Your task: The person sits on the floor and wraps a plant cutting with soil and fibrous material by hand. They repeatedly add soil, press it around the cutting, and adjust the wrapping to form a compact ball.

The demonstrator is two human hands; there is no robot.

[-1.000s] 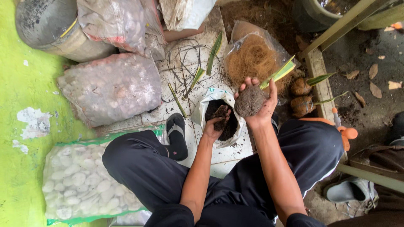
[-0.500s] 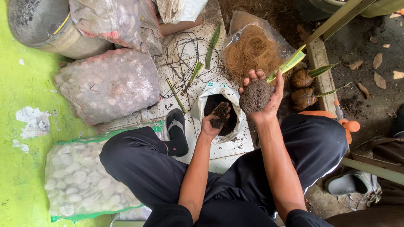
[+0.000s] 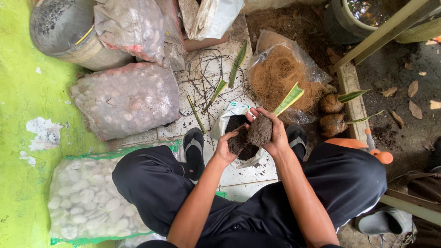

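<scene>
My right hand cups a dark soil ball from which a green-and-yellow leaf sticks up to the right. My left hand carries a clump of loose soil and presses it against the ball's left side. Both hands hover just over an open white bag of soil that stands on the tiled floor between my feet.
A clear bag of brown coconut fibre lies behind. Two finished soil balls with leaves sit to its right. Sacks of pale stones lie left, near a grey barrel. An orange-handled tool rests by my right knee.
My right hand has brought the soil ball down and towards me, over the bag. My left hand has risen out of the bag with soil and now meets the ball.
</scene>
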